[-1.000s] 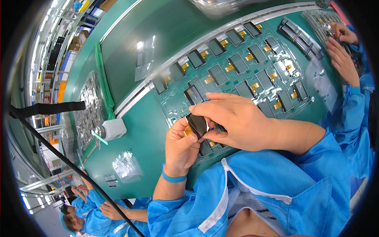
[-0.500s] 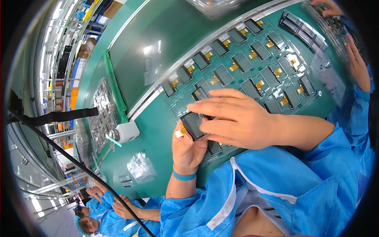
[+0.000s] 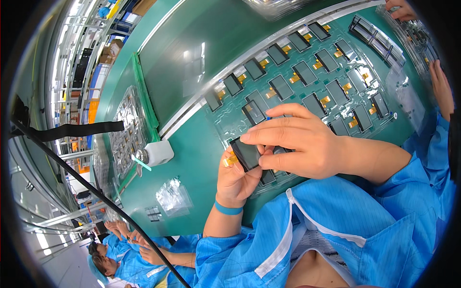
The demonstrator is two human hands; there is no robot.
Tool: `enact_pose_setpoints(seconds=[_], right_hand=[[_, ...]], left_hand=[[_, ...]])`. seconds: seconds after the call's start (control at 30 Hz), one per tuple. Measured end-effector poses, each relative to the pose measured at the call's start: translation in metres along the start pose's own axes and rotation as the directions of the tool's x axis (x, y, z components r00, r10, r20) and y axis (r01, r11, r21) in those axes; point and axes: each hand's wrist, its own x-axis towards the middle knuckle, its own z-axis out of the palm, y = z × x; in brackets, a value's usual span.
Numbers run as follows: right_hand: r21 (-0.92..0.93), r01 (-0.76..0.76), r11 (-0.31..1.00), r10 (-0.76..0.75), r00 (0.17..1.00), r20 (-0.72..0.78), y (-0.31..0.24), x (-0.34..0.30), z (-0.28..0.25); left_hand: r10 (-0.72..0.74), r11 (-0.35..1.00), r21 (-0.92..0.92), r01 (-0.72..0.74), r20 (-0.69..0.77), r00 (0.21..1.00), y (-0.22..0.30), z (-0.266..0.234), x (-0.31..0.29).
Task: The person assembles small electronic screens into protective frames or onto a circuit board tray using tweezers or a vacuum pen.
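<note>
A small dark display panel (image 3: pixel 247 154) with a gold flex cable (image 3: pixel 230 160) is held tilted above the table. My left hand (image 3: pixel 234 185), a blue band at its wrist, grips it from below, thumb near the cable. From the right, my right hand (image 3: pixel 309 146) reaches over with bent fingers at the panel's upper corner and right edge; its palm side is hidden. Beneath and beyond my hands lies a clear plastic tray (image 3: pixel 220 126) holding several similar display panels (image 3: pixel 304 73) in rows. My right hand covers part of that tray.
Left of my hands stand a white bottle (image 3: pixel 159 153) and clear plastic bags (image 3: pixel 174 197). Another filled tray (image 3: pixel 128 137) lies farther left. A black cable (image 3: pixel 81 181) crosses the left side. At the upper right, another person's hand (image 3: pixel 442 89) is near more panels.
The view has shifted slightly, so the table things sit a little further right. My right fingers have moved a little along the panel's edge; my left hand keeps holding it.
</note>
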Motion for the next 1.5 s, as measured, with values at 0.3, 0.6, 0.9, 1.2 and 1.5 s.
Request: enact_pose_setpoints(seconds=[0.3, 0.6, 0.9, 1.2, 1.5], right_hand=[[-0.012, -0.021, 1.000, 0.022, 0.999, 0.040, -0.001, -0.001, -0.001], [0.372, -0.513, 0.774, 0.475, 0.858, 0.196, 0.000, 0.003, -0.010], [0.646, -0.653, 0.394, 0.690, 0.675, 0.261, -0.001, 0.001, -0.007], [0.727, -0.515, 0.454, 0.646, 0.752, 0.129, 0.001, 0.001, -0.003], [0.735, -0.620, 0.274, 0.684, 0.663, 0.305, 0.004, -0.002, -0.005]], left_hand=[[0.006, 0.997, 0.076, -0.007, 0.003, 1.000, 0.001, -0.007, -0.002], [-0.129, 0.992, 0.014, 0.128, 0.103, 0.986, 0.001, -0.010, -0.001], [-0.180, 0.983, -0.010, 0.184, 0.170, 0.969, 0.000, -0.010, 0.000], [-0.182, 0.982, -0.021, 0.190, 0.200, 0.963, 0.001, -0.014, 0.000], [-0.141, 0.989, -0.009, 0.145, 0.193, 0.971, -0.001, -0.011, 0.001]])
